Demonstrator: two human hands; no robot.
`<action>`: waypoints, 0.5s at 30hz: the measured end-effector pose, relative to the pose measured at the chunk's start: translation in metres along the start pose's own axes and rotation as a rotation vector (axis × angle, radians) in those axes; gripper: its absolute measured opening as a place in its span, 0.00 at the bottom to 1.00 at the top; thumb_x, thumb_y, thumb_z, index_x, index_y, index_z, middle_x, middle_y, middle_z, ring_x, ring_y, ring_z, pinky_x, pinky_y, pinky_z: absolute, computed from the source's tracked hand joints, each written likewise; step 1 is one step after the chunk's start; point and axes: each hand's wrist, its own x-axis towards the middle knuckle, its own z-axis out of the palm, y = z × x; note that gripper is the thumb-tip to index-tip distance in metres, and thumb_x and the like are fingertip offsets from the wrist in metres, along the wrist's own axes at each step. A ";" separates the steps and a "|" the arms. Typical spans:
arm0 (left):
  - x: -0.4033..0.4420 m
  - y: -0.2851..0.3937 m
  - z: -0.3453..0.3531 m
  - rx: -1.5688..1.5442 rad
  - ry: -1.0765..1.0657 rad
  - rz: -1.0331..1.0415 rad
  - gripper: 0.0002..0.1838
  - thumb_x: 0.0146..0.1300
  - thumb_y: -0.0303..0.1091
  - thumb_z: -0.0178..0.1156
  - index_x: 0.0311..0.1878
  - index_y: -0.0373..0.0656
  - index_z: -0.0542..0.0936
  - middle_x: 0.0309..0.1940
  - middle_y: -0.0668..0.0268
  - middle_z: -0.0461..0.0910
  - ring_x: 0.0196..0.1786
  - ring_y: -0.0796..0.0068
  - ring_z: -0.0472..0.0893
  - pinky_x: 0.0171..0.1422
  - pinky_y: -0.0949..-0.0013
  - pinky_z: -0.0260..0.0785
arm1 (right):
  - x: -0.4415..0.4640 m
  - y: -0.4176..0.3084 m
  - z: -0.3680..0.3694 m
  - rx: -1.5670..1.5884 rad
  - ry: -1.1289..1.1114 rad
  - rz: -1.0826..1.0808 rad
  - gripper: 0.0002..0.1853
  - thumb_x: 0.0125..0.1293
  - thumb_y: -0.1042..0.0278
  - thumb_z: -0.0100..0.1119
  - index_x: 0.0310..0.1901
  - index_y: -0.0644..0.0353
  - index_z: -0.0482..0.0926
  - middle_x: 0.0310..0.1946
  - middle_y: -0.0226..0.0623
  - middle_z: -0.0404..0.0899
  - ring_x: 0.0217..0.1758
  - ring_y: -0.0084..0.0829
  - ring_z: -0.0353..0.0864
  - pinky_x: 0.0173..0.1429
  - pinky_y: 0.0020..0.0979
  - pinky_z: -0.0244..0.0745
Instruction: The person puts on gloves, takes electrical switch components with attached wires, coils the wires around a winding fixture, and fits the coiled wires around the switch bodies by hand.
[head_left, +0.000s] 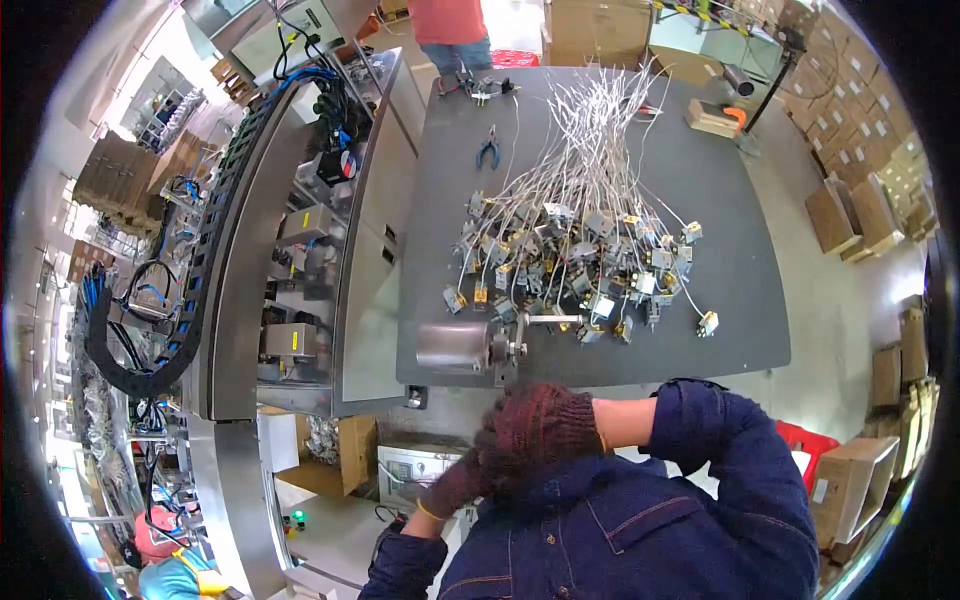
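My right hand [548, 418] and my left hand [468, 482], both in dark red knitted gloves, are together in front of my chest, just off the table's front edge. The right lies over or against the left. Their fingers are dark and smeared, so anything between them is hidden. Nearest to them on the table is a metal cylinder [452, 345] with a bracket and a rod [552, 319] pointing right. Behind it lies a heap of small metal parts with brass-coloured bits [570, 260], joined to a bundle of white wires [600, 120] fanning toward the far edge.
Blue-handled pliers [488, 150] lie on the dark table [740, 300], with tangled black parts [475, 88] at the far left corner. A machine with a cable chain [215, 240] stands left. A person [452, 30] stands beyond the table. Cardboard boxes [850, 490] are right.
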 end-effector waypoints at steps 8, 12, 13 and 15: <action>0.042 0.087 -0.024 -0.082 0.396 0.055 0.23 0.60 0.32 0.52 0.59 0.37 0.72 0.45 0.50 0.80 0.47 0.52 0.81 0.55 0.60 0.71 | -0.005 -0.014 0.018 0.897 0.302 0.419 0.24 0.57 0.65 0.55 0.57 0.57 0.73 0.49 0.43 0.78 0.48 0.42 0.80 0.47 0.43 0.74; 0.054 0.092 -0.018 -0.157 0.579 0.155 0.21 0.67 0.34 0.48 0.60 0.35 0.71 0.51 0.52 0.76 0.52 0.60 0.77 0.60 0.64 0.67 | -0.001 -0.026 0.064 0.459 0.775 0.379 0.31 0.56 0.71 0.54 0.65 0.61 0.66 0.57 0.48 0.73 0.59 0.47 0.72 0.52 0.48 0.71; 0.054 0.090 -0.015 0.070 0.623 0.233 0.20 0.69 0.35 0.46 0.59 0.34 0.72 0.53 0.54 0.75 0.54 0.63 0.76 0.61 0.65 0.66 | -0.004 -0.021 0.050 0.901 0.685 0.372 0.29 0.58 0.72 0.53 0.64 0.61 0.66 0.57 0.49 0.73 0.60 0.47 0.72 0.54 0.47 0.70; 0.057 0.112 -0.019 -0.139 0.641 0.051 0.19 0.71 0.36 0.45 0.58 0.35 0.72 0.51 0.56 0.76 0.53 0.65 0.76 0.59 0.65 0.67 | -0.012 -0.023 -0.001 1.195 0.610 0.447 0.24 0.63 0.71 0.51 0.62 0.62 0.68 0.54 0.49 0.74 0.57 0.46 0.74 0.56 0.43 0.70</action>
